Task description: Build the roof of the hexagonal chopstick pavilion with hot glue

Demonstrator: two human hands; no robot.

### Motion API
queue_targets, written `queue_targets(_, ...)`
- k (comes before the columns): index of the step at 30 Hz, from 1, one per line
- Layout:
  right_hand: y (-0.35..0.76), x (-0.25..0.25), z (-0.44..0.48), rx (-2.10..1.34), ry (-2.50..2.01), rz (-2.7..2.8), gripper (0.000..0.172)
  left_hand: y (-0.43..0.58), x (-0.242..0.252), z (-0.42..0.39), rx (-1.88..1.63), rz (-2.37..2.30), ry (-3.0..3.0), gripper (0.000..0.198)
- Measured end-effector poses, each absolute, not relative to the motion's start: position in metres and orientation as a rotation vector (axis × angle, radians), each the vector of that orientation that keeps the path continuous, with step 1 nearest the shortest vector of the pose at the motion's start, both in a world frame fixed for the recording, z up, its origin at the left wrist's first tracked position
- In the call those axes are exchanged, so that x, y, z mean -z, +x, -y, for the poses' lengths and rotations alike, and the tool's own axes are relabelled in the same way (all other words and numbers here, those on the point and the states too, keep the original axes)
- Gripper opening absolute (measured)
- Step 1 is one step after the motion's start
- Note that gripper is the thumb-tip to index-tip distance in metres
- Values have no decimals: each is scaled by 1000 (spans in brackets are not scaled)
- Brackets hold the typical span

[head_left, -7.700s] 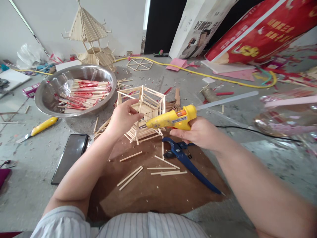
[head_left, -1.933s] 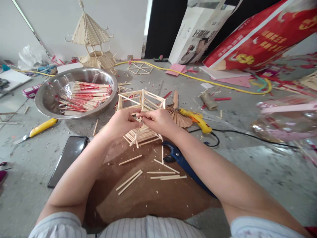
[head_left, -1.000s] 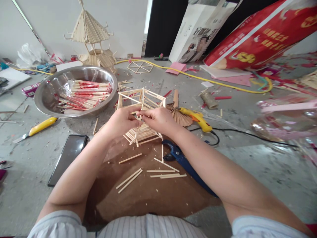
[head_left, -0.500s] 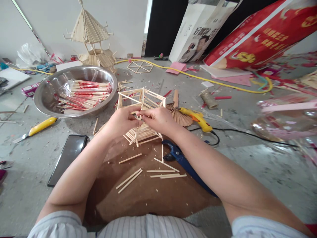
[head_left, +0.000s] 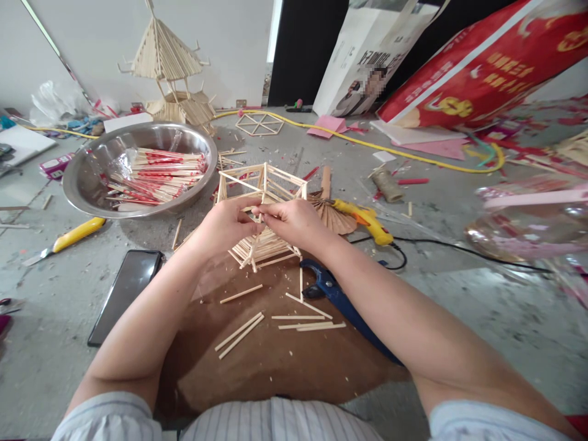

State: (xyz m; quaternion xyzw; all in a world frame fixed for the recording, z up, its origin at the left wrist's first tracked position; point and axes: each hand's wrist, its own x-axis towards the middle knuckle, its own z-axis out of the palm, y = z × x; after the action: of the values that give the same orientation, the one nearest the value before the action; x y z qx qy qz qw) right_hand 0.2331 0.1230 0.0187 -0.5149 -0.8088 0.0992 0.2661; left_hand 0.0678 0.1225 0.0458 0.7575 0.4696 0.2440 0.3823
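Observation:
In the middle of the head view stands a frame built of wooden sticks, six-sided, with a layered stick base. My left hand and my right hand meet at its near side. Fingers of both hands are closed around an upright stick of the frame; the fingertips hide part of it. Cut sticks lie loose on a brown board in front. Beside my right forearm is a pair of blue-handled cutters. A yellow glue gun rests to the right of the frame.
A steel bowl with packaged chopsticks stands at the left, near a yellow knife and a phone. Behind are a stick pagoda, a yellow cable, a white bag and a red bag.

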Motion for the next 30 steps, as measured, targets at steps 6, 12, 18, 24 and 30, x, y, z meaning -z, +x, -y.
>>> queue_targets(6,233,-20,-122,-272,-1383,2192,27,68,-46,-123,-621,-1203,1927,48)
queue_targets(12,232,-20,-122,-281,-1379,2195,28,68,-45,-123,-617,-1200,1934,48)
queue_targets(18,234,-19,-123,-262,-1377,2198,27,68,-45,-123,-601,-1219,1946,48)
queue_targets(24,233,-20,-122,-262,-1374,2190,27,68,-46,-123,-606,-1225,1948,48)
queue_targets(30,234,-19,-122,-253,-1377,2188,27,68,-45,-123,-622,-1206,1949,48)
